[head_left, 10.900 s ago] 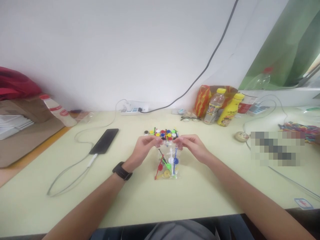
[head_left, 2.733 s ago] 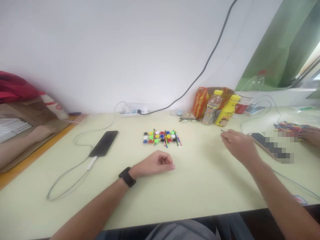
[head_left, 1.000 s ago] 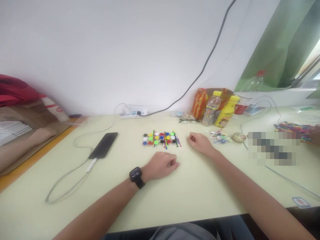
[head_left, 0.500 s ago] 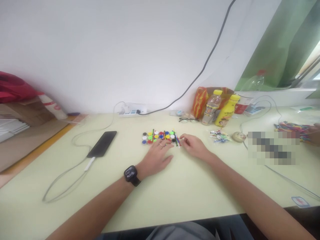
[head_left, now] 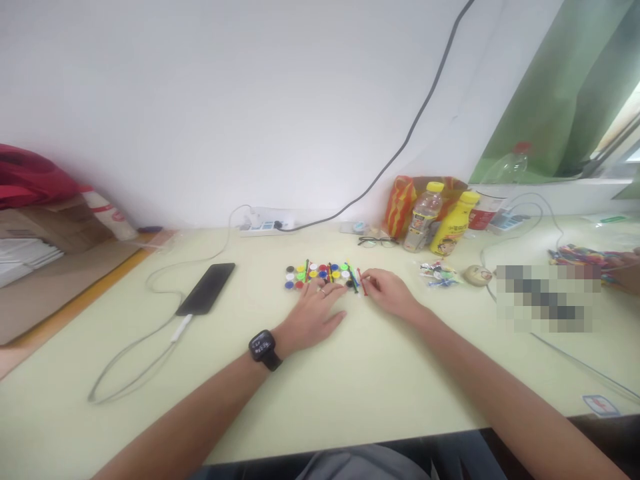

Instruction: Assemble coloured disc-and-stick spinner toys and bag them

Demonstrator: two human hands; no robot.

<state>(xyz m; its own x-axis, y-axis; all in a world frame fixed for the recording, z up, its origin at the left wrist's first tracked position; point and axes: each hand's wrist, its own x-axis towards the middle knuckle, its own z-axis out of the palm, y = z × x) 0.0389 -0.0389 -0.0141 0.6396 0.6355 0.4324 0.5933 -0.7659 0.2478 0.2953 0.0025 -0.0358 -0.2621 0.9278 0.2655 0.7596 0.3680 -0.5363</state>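
A cluster of small coloured discs and thin coloured sticks (head_left: 320,273) lies on the pale yellow table (head_left: 350,373). My left hand (head_left: 315,313), with a black watch on the wrist, lies flat with fingers spread, fingertips touching the near edge of the discs. My right hand (head_left: 390,293) is just right of the cluster, fingers pinched on a thin red stick (head_left: 362,281). A small clear bag of coloured pieces (head_left: 439,273) sits further right.
A black phone (head_left: 207,288) on a white cable lies left. A power strip (head_left: 265,225), glasses (head_left: 377,241) and drink bottles (head_left: 450,223) stand by the wall. Cardboard boxes (head_left: 45,233) sit far left. Another person's hand (head_left: 627,270) rests on coloured pieces at far right.
My left hand opened from a fist and moved forward onto the discs. My right hand slid left to the cluster and pinched a red stick. The bag now lies at the right.
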